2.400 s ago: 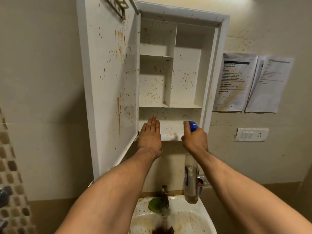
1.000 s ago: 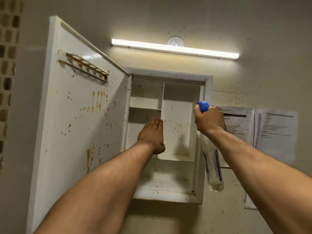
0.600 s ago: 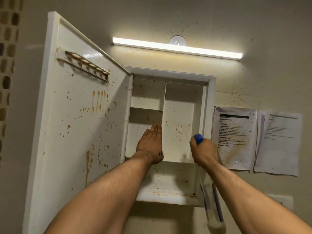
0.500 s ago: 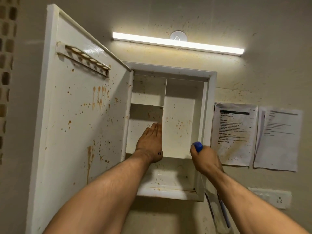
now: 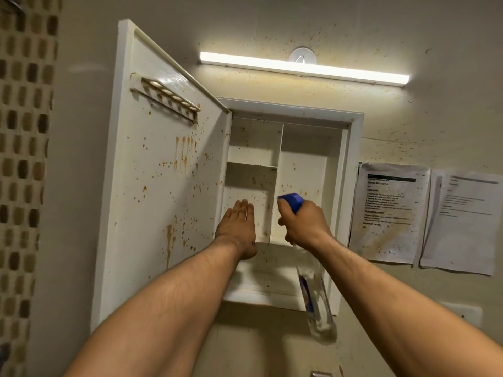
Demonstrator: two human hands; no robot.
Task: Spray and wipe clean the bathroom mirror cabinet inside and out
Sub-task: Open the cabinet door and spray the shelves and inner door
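While the cabinet door [image 5: 163, 200] stands swung open to the left of the fingers, entries read as follows. Left hand [image 5: 239, 227]: fingers straight and together, reaching into the left compartment of the mirror cabinet [image 5: 353, 172]; contact with the back panel cannot be told. Right hand [image 5: 304, 224]: fingers curled tight round the neck of the spray bottle [image 5: 317, 303], blue nozzle above the knuckles, clear body hanging below the wrist. Brown spatter on door and shelves around both sets of fingers. Light bar [image 5: 302, 68]: well above the fingertips. Paper sheets [image 5: 389, 213]: right of the right hand's fingers.
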